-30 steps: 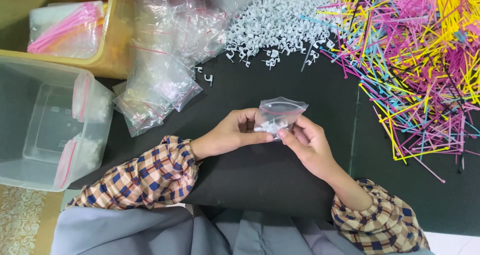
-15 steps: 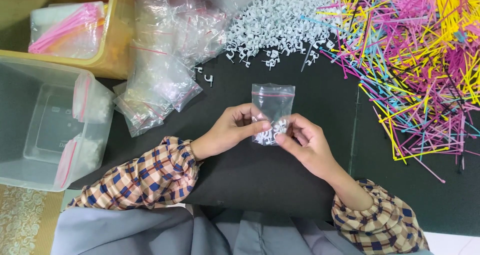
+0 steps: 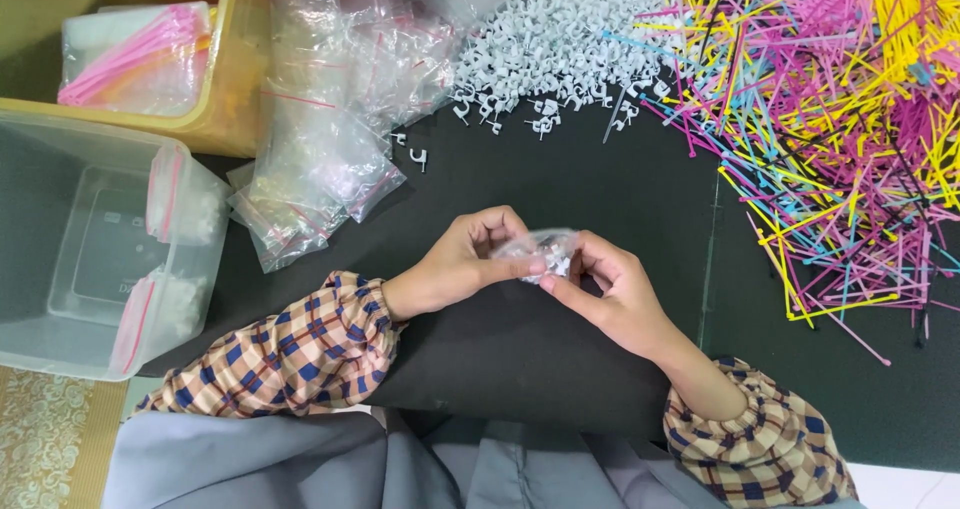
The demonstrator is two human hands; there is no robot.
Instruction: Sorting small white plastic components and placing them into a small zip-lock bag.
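You've got a thin glossy clear plastic bag (image 3: 540, 249) w/ hard white plastic clips (image 3: 560, 49); matt black table (image 3: 560, 179); translucent plastic bin (image 3: 100, 259); checked cloth sleeves (image 3: 300, 354).

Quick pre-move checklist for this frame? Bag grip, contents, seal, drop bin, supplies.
1. Both hands on small clear bag: left hand and right hand pinch it together. Ok.
2. White clips inside bag: a few visible. Ok.
3. Bag strip sealed: fingers cover it. Cannot tell.
4. Clear bin open, filled bags inside. Ok.
5. Empty bags pile and white clip pile on the black mat ahead. Ok.
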